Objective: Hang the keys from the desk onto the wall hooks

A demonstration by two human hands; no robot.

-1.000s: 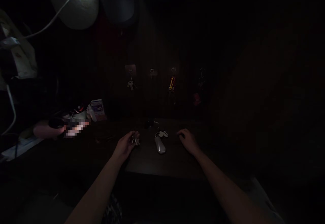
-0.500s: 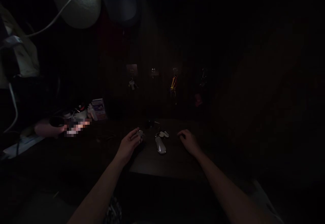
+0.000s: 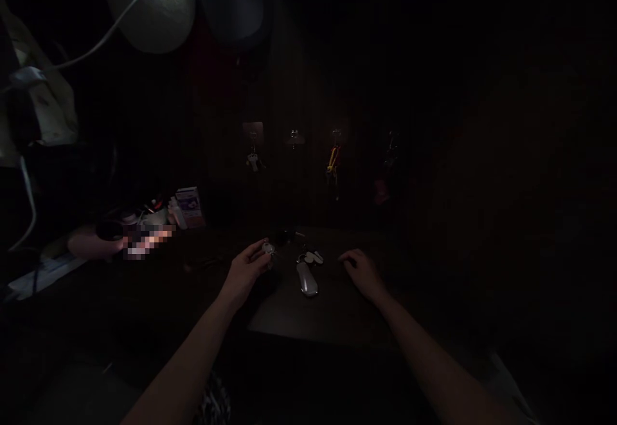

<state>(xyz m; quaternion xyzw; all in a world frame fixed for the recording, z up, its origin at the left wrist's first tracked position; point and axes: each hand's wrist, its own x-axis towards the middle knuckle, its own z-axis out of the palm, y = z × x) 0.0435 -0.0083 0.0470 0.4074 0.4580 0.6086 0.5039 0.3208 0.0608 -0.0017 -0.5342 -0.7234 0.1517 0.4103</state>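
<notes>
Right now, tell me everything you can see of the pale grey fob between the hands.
The pale grey fob is smooth and elongated, with rounded ends, the nearer one wider. It looks like glossy plastic and catches a faint sheen. It lies on the dark tabletop, its far end angled slightly left, beside a ring and pale pieces apparently attached to it. Neither the left hand nor the right hand touches it. Any markings are too dim to make out.

At upper left, a pale rounded object is crossed by a white cable and is flanked by a dark rounded one. Below, a small printed box is stood upright beside a whitish bottle. Farther left, a pink object and a pale sheet are dimly seen.
</notes>
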